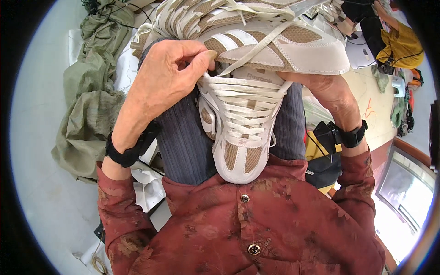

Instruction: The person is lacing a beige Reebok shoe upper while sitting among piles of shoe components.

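Observation:
A white shoe upper (240,158) with tan mesh lies on my lap, toe toward me. Its flat white shoelace (245,103) zigzags across the front in several rows. At the upper's left edge my left hand (172,75) is closed, thumb and forefinger pinched on the shoelace. My right hand (327,89) reaches in from the right by the upper's other edge. Its fingers are hidden beneath a second white-and-tan shoe (275,48) lying crosswise, toe to the right, so I cannot tell what they grip. A loose lace crosses that second shoe.
More white-and-tan shoe pieces (183,18) are heaped beyond my hands. Green cloth (94,123) is bunched at the left. To the right lie a black bag (325,169) and a plastic bag. Another person in a mustard garment (401,46) is at the far right.

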The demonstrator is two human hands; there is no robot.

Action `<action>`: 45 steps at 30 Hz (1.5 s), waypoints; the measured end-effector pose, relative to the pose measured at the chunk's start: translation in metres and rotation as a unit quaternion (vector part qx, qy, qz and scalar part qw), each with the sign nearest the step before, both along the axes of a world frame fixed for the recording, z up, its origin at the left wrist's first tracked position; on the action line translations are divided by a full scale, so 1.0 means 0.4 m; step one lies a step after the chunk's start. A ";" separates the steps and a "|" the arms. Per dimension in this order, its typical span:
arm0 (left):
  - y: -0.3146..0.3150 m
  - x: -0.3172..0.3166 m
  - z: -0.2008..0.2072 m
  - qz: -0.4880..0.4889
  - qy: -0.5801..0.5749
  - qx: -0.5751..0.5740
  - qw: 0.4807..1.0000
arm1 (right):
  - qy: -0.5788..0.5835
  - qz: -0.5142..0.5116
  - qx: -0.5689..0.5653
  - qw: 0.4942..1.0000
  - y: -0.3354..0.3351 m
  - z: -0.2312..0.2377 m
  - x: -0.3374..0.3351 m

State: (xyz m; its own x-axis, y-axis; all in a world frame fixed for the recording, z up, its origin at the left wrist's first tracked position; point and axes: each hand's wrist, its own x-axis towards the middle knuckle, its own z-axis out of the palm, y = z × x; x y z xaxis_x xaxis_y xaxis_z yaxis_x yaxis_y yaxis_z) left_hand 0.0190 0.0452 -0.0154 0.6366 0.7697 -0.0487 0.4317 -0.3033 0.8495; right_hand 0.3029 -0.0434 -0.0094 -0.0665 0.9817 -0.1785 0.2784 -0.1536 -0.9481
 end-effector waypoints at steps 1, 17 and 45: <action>0.003 0.002 0.000 -0.006 0.007 0.009 1.000 | -0.020 -0.010 -0.021 1.000 -0.002 -0.002 0.004; 0.008 0.002 -0.021 -0.004 -0.068 -0.063 0.996 | 0.168 0.032 -0.002 0.985 0.013 -0.089 0.008; -0.213 -0.104 -0.080 0.257 -0.154 -0.103 0.948 | 0.281 -0.086 -0.021 0.956 -0.008 -0.130 -0.043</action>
State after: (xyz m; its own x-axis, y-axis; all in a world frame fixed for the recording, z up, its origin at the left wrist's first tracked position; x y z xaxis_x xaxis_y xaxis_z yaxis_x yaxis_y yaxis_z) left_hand -0.0228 -0.0402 -0.0473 0.1876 0.9767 -0.1043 0.1997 0.0660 0.9776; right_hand 0.2857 -0.0465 -0.0613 -0.0015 0.9794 -0.2020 -0.3061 -0.1928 -0.9323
